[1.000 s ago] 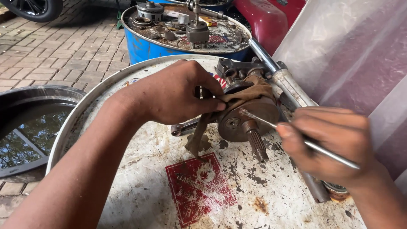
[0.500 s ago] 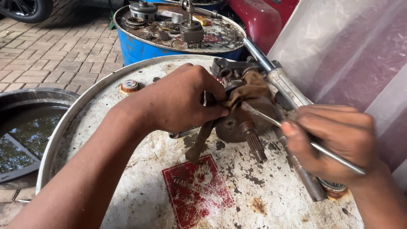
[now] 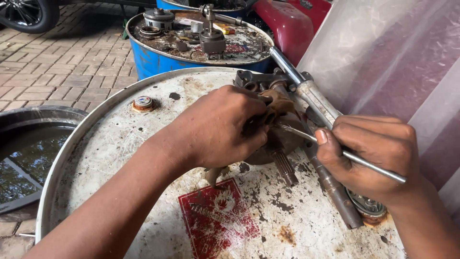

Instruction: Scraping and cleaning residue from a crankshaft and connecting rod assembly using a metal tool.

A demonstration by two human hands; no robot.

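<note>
My left hand (image 3: 221, 125) grips a rusty brown crankshaft assembly (image 3: 279, 139) lying on top of a white metal drum (image 3: 120, 144); a splined shaft (image 3: 286, 170) sticks out below it toward me. My right hand (image 3: 371, 154) pinches a thin silver metal rod (image 3: 357, 159) whose tip touches the assembly beside my left fingers. A long grey fork tube (image 3: 316, 103) lies diagonally behind the assembly and under my right hand.
A red label (image 3: 215, 218) is stuck on the drum top, and a small bung cap (image 3: 143, 103) sits at its left. Behind stands a blue drum (image 3: 158, 60) covered with engine parts. A dark tub of water (image 3: 28, 158) is at left, plastic sheeting (image 3: 393, 52) at right.
The view has shifted, so the drum and hands sit more to the right. My left hand has closed further over the assembly; the rod tip stays against it.
</note>
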